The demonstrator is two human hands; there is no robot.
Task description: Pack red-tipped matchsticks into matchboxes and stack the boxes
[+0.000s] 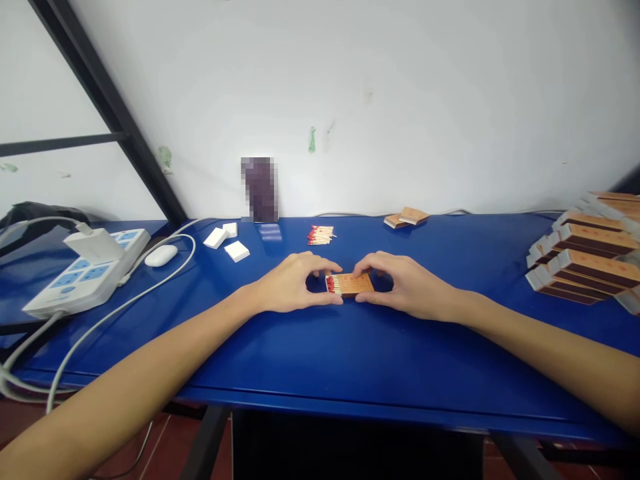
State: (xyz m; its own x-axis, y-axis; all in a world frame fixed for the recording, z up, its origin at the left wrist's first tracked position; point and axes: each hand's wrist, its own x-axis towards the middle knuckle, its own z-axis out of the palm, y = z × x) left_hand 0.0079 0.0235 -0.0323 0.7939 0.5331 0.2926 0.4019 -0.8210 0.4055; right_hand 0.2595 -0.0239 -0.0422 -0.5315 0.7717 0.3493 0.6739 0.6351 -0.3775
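Observation:
Between my two hands lies a matchbox (357, 284), its tray slid partly out on the left so that red-tipped matches (333, 285) show. My left hand (295, 283) grips the tray end, thumb on the near side and fingers on the far side. Around the sleeve on the right, my right hand (397, 283) is closed, thumb in front and fingertips behind. Just beyond the hands, a small pile of loose matches (321, 235) rests on the blue table (320, 360).
Stacked matchboxes (590, 257) stand at the right. Two or so orange box sleeves (407, 217) lie by the wall. Several white trays (237, 251), a white earbud case (161, 255), a power strip (85, 273) with cables, and a pixelated upright object (260, 190) are at the left and back.

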